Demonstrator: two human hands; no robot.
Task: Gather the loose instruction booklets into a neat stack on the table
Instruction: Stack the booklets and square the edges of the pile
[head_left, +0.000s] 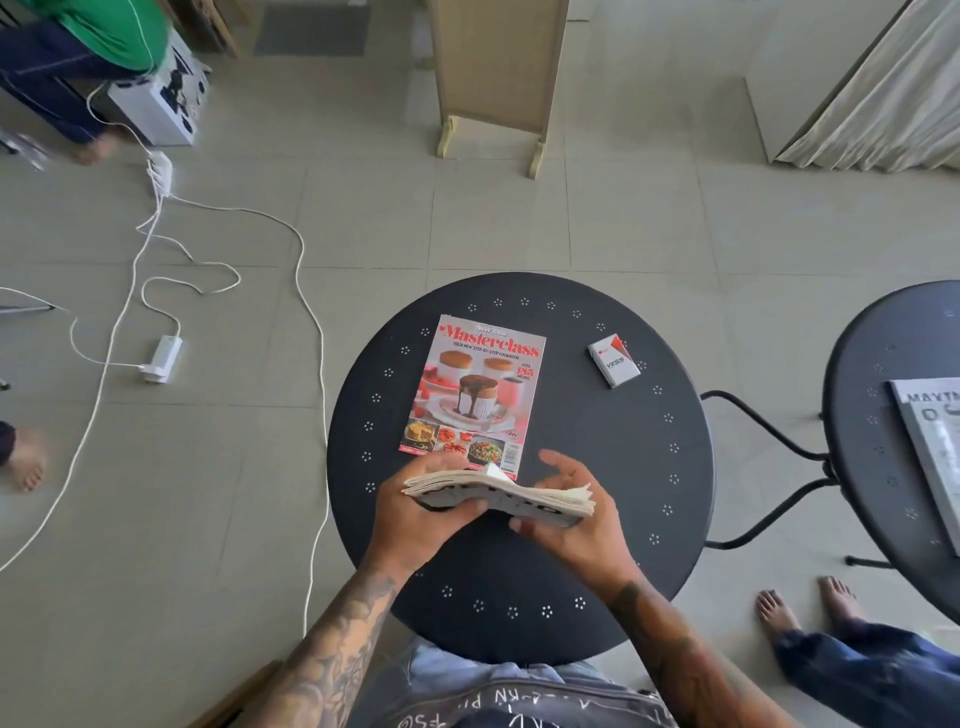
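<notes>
Just below the red Masterclass cookbook (474, 391) on the round black metal table (623, 467), left hand (426, 512) and right hand (569, 525) clamp a worn, pale-paged booklet (498, 493); best square its edges, then lay it flat on that cookbook.

A thick bundle of booklets (498, 493) with cream, worn page edges and a white cover with black lettering is held level, just above a round dark table (597, 447). Beyond it, a glossy cookbook booklet (475, 389) titled "Masterclass" lies flat and face up on the table, its near edge partly hidden by the bundle.
</notes>
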